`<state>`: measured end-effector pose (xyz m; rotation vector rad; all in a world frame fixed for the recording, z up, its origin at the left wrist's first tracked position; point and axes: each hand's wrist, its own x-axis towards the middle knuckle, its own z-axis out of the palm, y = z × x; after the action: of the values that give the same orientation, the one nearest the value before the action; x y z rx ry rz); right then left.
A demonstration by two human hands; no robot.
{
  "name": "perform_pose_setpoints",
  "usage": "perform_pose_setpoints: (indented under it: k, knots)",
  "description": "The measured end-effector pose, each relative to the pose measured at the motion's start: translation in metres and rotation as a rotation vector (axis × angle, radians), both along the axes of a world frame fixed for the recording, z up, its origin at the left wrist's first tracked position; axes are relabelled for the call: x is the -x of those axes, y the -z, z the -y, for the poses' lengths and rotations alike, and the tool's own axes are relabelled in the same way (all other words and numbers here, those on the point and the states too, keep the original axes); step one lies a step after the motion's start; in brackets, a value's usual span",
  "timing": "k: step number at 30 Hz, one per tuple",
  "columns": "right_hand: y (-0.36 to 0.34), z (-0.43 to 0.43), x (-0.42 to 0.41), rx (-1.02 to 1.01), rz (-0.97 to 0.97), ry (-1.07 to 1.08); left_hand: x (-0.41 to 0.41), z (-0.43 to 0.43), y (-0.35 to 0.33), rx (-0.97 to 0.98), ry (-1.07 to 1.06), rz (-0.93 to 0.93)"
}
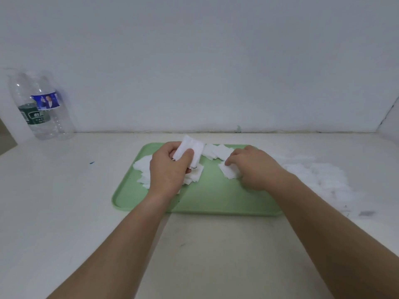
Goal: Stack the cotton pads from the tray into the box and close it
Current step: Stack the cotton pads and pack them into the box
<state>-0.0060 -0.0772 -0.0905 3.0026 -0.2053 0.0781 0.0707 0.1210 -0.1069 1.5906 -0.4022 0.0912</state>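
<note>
Left hand (pixel 170 169) grip holds pad stack (pixel 190 148) over tray (pixel 205 201)

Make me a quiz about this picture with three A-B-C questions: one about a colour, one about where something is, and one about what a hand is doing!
1. What colour is the tray? A green; B red; C blue.
2. Where do the plastic bottles stand? A on the tray; B far left by the wall; C right of the tray.
3. What is the left hand doing? A lying flat; B gripping a bottle; C holding cotton pads.
Answers: 1 A, its bare floor shows light green. 2 B, they stand far left against the wall. 3 C, its fingers curl round a white bundle.
</note>
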Motion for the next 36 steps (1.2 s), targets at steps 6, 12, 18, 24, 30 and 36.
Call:
perform_pose_setpoints:
  k: [6, 12, 18, 24, 30, 36]
  knots:
    - [0.004, -0.005, -0.014, 0.168, -0.008, -0.062, 0.001, 0.001, -0.002, -0.006, -0.007, 0.004]
    - [0.016, -0.005, -0.015, -0.042, 0.186, -0.054, 0.004, 0.000, -0.003, 0.012, 0.022, -0.015]
    - [0.007, -0.023, 0.007, -0.901, 0.581, 0.081, 0.005, 0.001, -0.004, 0.016, 0.057, -0.051]
    - [0.008, -0.030, 0.021, -1.727, 0.457, 0.171, 0.007, 0.002, -0.005, 0.021, 0.107, -0.117]
    - [0.013, -0.023, 0.023, -1.939, 0.433, 0.129, 0.009, 0.006, -0.002, 0.014, 0.137, -0.122]
    - [0.010, -0.022, 0.025, -2.045, 0.447, 0.000, 0.013, 0.009, -0.001, -0.010, 0.228, -0.143]
